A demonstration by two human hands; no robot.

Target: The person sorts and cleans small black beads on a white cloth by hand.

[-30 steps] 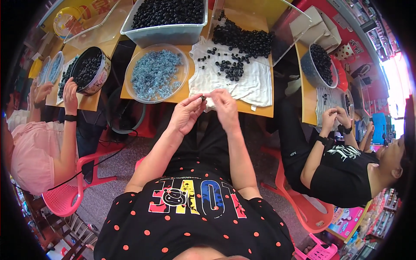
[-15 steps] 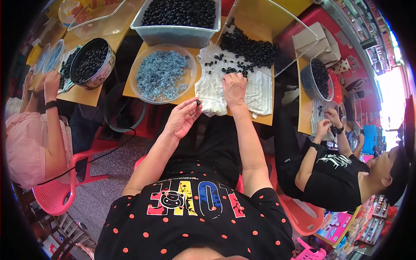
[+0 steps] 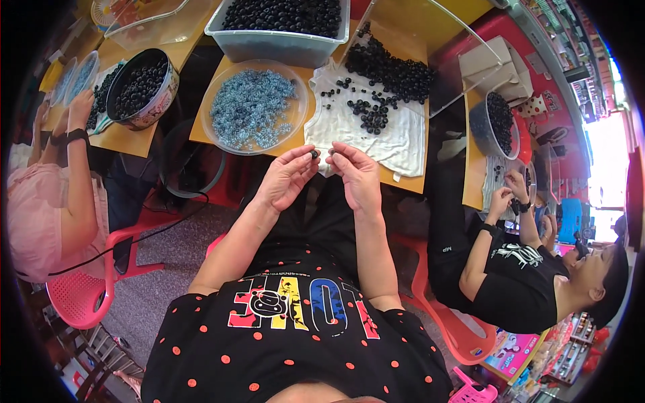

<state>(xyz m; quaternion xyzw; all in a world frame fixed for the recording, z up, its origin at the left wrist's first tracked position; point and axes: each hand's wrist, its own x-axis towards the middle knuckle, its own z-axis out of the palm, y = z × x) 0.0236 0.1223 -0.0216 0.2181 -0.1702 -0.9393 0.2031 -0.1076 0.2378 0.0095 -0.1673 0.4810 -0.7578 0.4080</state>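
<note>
My left hand (image 3: 290, 176) pinches a small black round piece, like a bead (image 3: 314, 154), between thumb and fingertips. Close beside it, my right hand (image 3: 355, 176) is closed in a pinch; a dark bit shows at its fingertips, too small to name. Both hands are held just off the table's near edge, with a small gap between them. Beyond them lies a white cloth (image 3: 396, 151), bearing a loose cluster of black round pieces (image 3: 369, 114) and a denser heap (image 3: 390, 70) farther back.
Left of the cloth stands a clear round tub (image 3: 301, 121) of small bluish clear parts (image 3: 252, 107). A translucent bin (image 3: 275, 47) of black pieces sits behind. Co-workers sit on both sides, near a black-filled bowl (image 3: 164, 101) at left and a clear tub (image 3: 478, 127) at right.
My right hand has drawn back from the black pieces on the cloth to beside my left hand, its fingers now pinched. The near pieces have spread toward me. My left hand keeps its black piece.
</note>
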